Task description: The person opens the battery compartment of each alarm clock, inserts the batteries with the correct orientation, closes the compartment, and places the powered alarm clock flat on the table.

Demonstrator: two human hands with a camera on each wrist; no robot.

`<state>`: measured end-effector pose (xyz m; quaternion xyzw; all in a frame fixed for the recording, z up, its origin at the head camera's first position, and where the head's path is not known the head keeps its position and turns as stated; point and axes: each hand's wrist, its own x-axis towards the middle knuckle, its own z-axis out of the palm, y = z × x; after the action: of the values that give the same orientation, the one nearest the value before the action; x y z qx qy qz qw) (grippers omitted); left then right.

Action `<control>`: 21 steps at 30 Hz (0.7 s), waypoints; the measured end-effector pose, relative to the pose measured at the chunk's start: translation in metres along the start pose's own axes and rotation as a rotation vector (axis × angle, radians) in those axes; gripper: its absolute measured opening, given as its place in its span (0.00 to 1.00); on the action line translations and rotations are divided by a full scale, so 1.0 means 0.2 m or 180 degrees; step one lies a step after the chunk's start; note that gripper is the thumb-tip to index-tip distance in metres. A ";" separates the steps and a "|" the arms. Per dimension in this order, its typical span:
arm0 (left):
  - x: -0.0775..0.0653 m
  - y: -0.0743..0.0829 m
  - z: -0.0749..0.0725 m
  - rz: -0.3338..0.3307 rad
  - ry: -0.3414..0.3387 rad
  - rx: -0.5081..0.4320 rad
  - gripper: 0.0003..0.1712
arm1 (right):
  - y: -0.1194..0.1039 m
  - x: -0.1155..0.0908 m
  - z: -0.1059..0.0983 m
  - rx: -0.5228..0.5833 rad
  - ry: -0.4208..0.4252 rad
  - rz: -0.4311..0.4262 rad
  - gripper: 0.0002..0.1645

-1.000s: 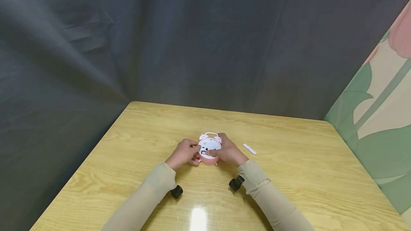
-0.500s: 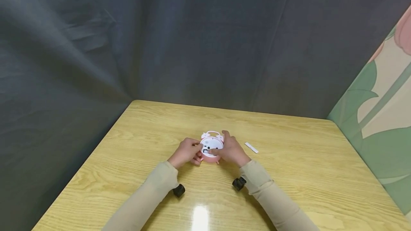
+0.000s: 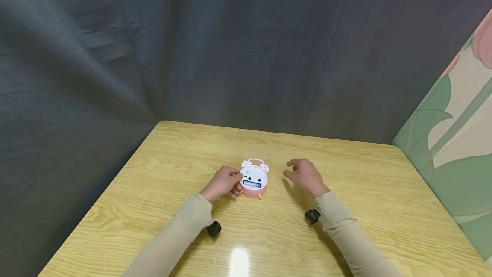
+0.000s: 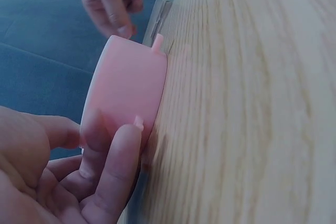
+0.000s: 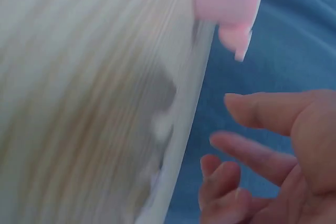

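A pink twin-bell alarm clock (image 3: 258,174) lies on the table with its white back facing up. In the open slot of that back sits a dark blue battery (image 3: 251,184). My left hand (image 3: 224,182) grips the clock's left edge; the left wrist view shows the fingers (image 4: 118,161) against the pink side by one small foot. Apart from the clock, to its right, is my right hand (image 3: 305,176), with thumb and fingers spread and nothing visible between them. The white battery cover seen there before is hidden, with the right hand over that place.
The light wooden table (image 3: 184,148) extends around both hands. Behind and to the left hangs a dark curtain (image 3: 246,54), and a floral panel (image 3: 457,140) borders the right side. Each wrist carries a small black camera.
My right hand has let go of the clock's back and moved right, over where the white cover lay. The battery in the slot has come into view. The left hand has kept its grip.
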<state>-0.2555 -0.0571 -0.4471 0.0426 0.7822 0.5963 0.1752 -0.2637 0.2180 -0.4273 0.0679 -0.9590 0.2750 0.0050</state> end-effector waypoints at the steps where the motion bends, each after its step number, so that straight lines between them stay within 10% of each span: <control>1: 0.00 0.00 0.00 0.0003 0.0000 0.0013 0.19 | 0.02 -0.01 -0.01 -0.0085 0.0003 0.0019 0.22; 21: 0.00 0.01 0.00 -0.0051 0.0003 -0.0189 0.20 | 0.17 -0.05 -0.10 -0.0302 -0.0282 0.0554 0.11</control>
<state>-0.2555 -0.0563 -0.4444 0.0308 0.7647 0.6178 0.1808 -0.2593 0.2589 -0.4291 -0.0039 -0.9725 0.2254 -0.0581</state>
